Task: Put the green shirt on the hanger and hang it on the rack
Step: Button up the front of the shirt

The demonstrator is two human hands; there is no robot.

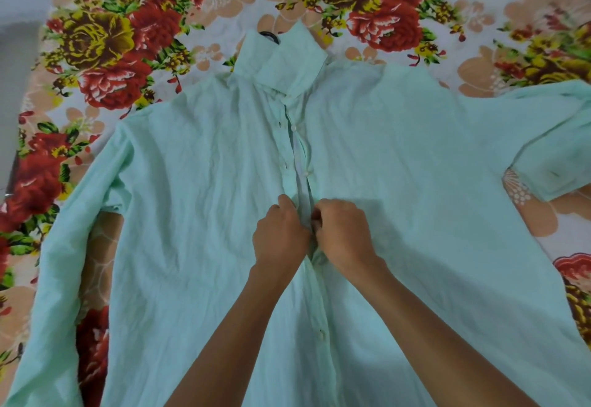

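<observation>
Fingers of the left hand (279,234) and right hand (340,234) curl and pinch the placket of the green shirt (204,183), probably fastening a button so it won't slip; it lies flat on the floral bedsheet (96,39); the hanger (270,36) hook peeks past the collar.

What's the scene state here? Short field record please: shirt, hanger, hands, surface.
shirt: green shirt lies flat, front up, collar at the far end, sleeves spread
placket: open above the hands, two buttons undone there
hanger: only a dark hook shows by the collar; the rest is hidden
left hand: pinches the left placket edge
right hand: pinches the right placket edge, apparently at a button
surface: floral sheet
rack: not in view
</observation>
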